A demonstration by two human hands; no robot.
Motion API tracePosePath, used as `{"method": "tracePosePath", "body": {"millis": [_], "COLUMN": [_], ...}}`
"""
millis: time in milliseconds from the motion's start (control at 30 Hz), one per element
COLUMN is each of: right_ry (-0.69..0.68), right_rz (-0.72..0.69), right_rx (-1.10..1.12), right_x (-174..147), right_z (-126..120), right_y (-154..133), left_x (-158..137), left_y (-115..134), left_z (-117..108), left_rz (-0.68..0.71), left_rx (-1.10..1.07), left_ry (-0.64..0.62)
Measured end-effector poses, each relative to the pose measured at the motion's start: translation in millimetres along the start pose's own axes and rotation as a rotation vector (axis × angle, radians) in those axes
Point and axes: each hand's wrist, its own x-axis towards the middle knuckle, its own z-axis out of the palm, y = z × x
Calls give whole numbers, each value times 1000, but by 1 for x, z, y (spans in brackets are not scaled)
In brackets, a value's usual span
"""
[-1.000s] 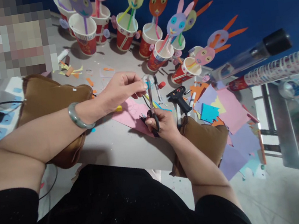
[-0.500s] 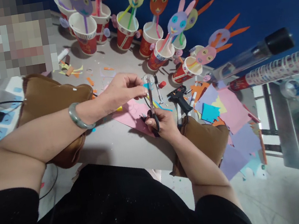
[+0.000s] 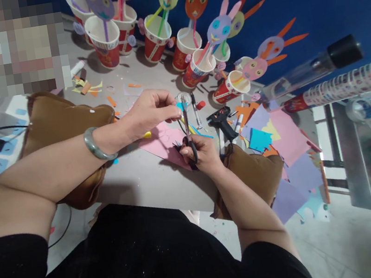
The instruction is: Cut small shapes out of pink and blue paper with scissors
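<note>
My left hand (image 3: 153,111) pinches a small piece of blue paper (image 3: 179,105) between thumb and fingertips. My right hand (image 3: 202,152) grips a pair of scissors (image 3: 188,131) by the dark handles, with the blades pointing away from me and up beside the blue piece. A second dark pointed tool seems to stick out of the same hand, but I cannot make out what it is. Beneath both hands lies a sheet of pink paper (image 3: 163,145) with outlines drawn on it. A glue gun (image 3: 222,121) rests to the right of the scissors.
Several red paper cups (image 3: 157,40) holding straw figures with paper faces line the back. Brown cushions (image 3: 68,108) lie under my forearms. To the right are coloured paper sheets (image 3: 288,134) and a long stack of cups (image 3: 349,85). A marker (image 3: 196,111) lies beyond the scissors.
The scissor blades look slightly closer together beside the blue paper. Both hands stay nearly in place, and the whole view has shifted very slightly.
</note>
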Motion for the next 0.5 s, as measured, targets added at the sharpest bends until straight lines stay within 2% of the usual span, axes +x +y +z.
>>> {"method": "tracePosePath", "body": {"millis": [500], "right_ry": [2], "right_rz": [-3], "right_rx": [3], "right_x": [-1], "right_z": [1], "right_y": [-1], "left_x": [2], "left_y": [-2], "left_z": [-1], "left_rz": [25], "left_rx": [-15], "left_ry": [-5]}}
